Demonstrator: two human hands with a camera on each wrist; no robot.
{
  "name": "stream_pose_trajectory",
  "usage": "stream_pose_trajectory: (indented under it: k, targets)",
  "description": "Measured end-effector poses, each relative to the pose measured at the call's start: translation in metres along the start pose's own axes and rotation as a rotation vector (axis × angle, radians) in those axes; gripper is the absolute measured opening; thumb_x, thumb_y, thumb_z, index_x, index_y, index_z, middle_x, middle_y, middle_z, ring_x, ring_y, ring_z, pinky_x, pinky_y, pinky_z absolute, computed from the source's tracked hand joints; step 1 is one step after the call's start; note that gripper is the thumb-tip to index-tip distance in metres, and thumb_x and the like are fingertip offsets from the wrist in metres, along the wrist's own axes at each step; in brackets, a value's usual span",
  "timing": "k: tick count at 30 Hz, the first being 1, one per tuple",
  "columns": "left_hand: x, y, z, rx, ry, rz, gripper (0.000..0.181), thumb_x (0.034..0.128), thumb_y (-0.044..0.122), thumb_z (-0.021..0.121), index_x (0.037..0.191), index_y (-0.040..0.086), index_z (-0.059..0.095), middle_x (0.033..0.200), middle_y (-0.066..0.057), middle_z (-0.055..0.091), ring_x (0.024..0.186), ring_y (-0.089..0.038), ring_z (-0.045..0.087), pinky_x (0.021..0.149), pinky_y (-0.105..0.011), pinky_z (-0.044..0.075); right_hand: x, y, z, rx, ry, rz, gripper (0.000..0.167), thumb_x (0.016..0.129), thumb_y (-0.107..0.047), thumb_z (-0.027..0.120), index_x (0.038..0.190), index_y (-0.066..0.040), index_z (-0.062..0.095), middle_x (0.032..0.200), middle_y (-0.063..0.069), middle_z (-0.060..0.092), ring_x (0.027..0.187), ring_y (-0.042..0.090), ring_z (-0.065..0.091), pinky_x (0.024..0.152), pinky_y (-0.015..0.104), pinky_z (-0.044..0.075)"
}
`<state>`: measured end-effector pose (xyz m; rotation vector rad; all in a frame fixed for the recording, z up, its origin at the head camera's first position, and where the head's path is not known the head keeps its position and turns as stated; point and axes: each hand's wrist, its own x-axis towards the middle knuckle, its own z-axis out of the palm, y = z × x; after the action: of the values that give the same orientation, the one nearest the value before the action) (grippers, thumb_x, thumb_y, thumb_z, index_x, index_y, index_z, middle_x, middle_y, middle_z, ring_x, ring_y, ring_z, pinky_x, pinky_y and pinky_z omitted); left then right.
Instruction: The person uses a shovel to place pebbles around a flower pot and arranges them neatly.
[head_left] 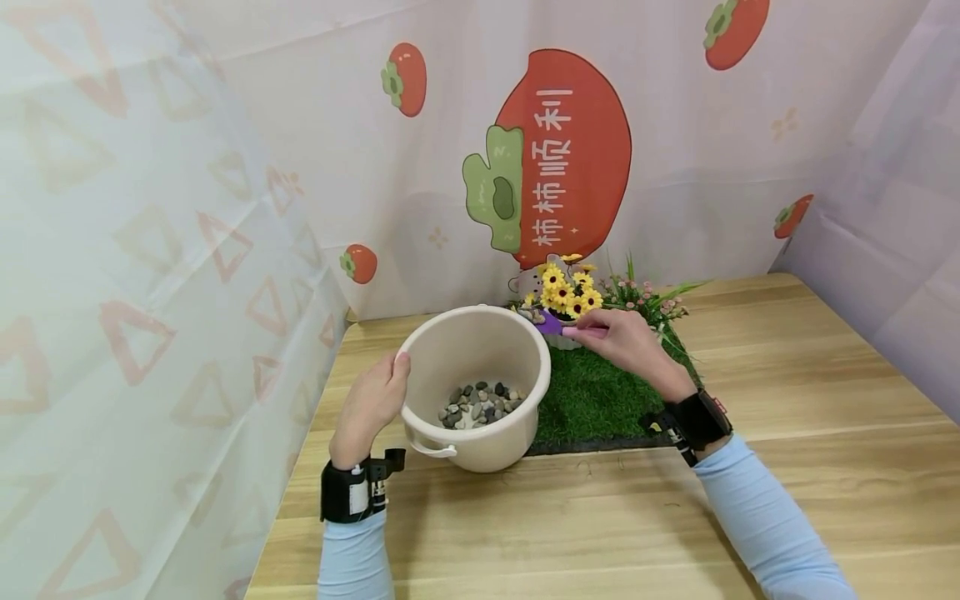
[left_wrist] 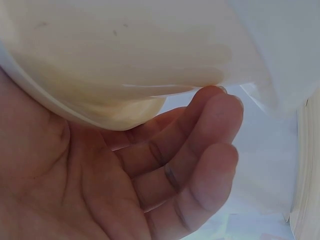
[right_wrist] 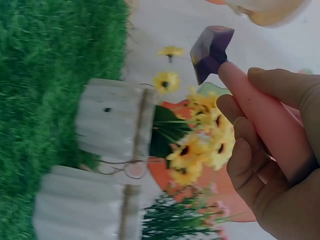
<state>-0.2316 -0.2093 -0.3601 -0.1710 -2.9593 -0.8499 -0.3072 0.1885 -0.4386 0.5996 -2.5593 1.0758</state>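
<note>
My left hand [head_left: 372, 402] grips the rim of a cream plastic bucket [head_left: 491, 448] on its left side. In the left wrist view its fingers [left_wrist: 212, 165] curl below the rim along the outer wall. Grey, black and tan pebbles [head_left: 480, 407] lie on the bucket's floor. My right hand [head_left: 628, 343] holds a small shovel by its pink handle [right_wrist: 272, 122]. The shovel's purple blade [head_left: 551, 323] points left, just beyond the bucket's right rim; small stones appear to lie at its tip. Close behind the blade are yellow flowers [head_left: 561, 292] in a white pot [right_wrist: 112, 117].
Green artificial turf [head_left: 600, 400] lies on the wooden table [head_left: 570, 517], right of the bucket. A second white pot [right_wrist: 82, 207] with pink flowers [head_left: 637, 296] stands beside the first. A printed cloth [head_left: 442, 208] hangs behind the table.
</note>
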Motion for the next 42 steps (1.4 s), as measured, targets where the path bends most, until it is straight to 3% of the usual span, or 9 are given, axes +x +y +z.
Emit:
stream_pose_trajectory:
  k: [3,6,9,20,31,36,42]
  targets:
    - [0.000,0.000,0.001,0.000,-0.005,-0.008,0.057,0.1070,0.042,0.023,0.137,0.001,0.049,0.122,-0.021,0.064,0.111,-0.037,0.062,0.092,-0.052,0.048,-0.007,-0.018,-0.004,-0.007,-0.015,0.024,0.029,0.094,-0.047,0.061,0.108,-0.024,0.070,0.098,0.001,0.070,0.092,0.016,0.065,0.077,0.041,0.051]
    - [-0.001,0.000,0.000,0.002,-0.006,-0.008,0.057,0.1071,0.041,0.023,0.137,0.000,0.049,0.122,-0.022,0.064,0.112,-0.037,0.061,0.093,-0.052,0.048,-0.012,-0.030,-0.006,-0.010,-0.032,0.035,0.028,0.095,-0.043,0.061,0.109,-0.021,0.071,0.100,0.004,0.071,0.092,0.019,0.066,0.085,0.035,0.051]
    - [-0.001,0.001,0.000,-0.001,-0.002,-0.005,0.057,0.1071,0.041,0.023,0.137,0.000,0.049,0.123,-0.022,0.064,0.112,-0.038,0.061,0.094,-0.052,0.048,-0.014,-0.033,-0.003,-0.030,-0.051,0.061,0.025,0.096,-0.037,0.061,0.110,-0.018,0.071,0.100,0.003,0.072,0.092,0.018,0.067,0.086,0.031,0.052]
    - [-0.001,0.001,-0.001,0.000,-0.003,-0.005,0.057,0.1068,0.042,0.023,0.136,0.002,0.051,0.117,-0.019,0.066,0.105,-0.034,0.064,0.087,-0.049,0.050,-0.017,-0.022,0.014,-0.044,-0.044,0.112,0.027,0.096,-0.033,0.063,0.107,-0.010,0.071,0.097,0.008,0.072,0.088,0.021,0.068,0.081,0.034,0.053]
    - [0.000,0.000,0.000,-0.011,-0.016,-0.002,0.057,0.1070,0.042,0.023,0.139,0.002,0.048,0.119,-0.021,0.066,0.106,-0.035,0.064,0.086,-0.049,0.051,-0.021,-0.016,0.026,-0.069,-0.022,0.185,0.023,0.094,-0.033,0.066,0.102,-0.012,0.071,0.086,0.005,0.069,0.068,0.014,0.056,0.067,0.033,0.044]
    - [0.001,0.001,-0.001,-0.011,-0.015,0.004,0.057,0.1071,0.041,0.023,0.139,0.001,0.048,0.119,-0.021,0.066,0.106,-0.035,0.065,0.086,-0.049,0.051,-0.019,-0.016,0.024,-0.049,-0.052,0.252,0.024,0.096,-0.034,0.063,0.106,-0.013,0.069,0.086,0.006,0.067,0.066,0.016,0.053,0.064,0.034,0.041]
    - [0.000,-0.001,-0.001,0.002,-0.013,0.003,0.057,0.1070,0.041,0.022,0.137,0.001,0.050,0.119,-0.021,0.066,0.108,-0.037,0.064,0.090,-0.051,0.050,-0.020,-0.016,0.023,-0.033,-0.087,0.276,0.023,0.098,-0.031,0.061,0.109,-0.012,0.068,0.088,0.007,0.067,0.069,0.017,0.055,0.065,0.034,0.042]
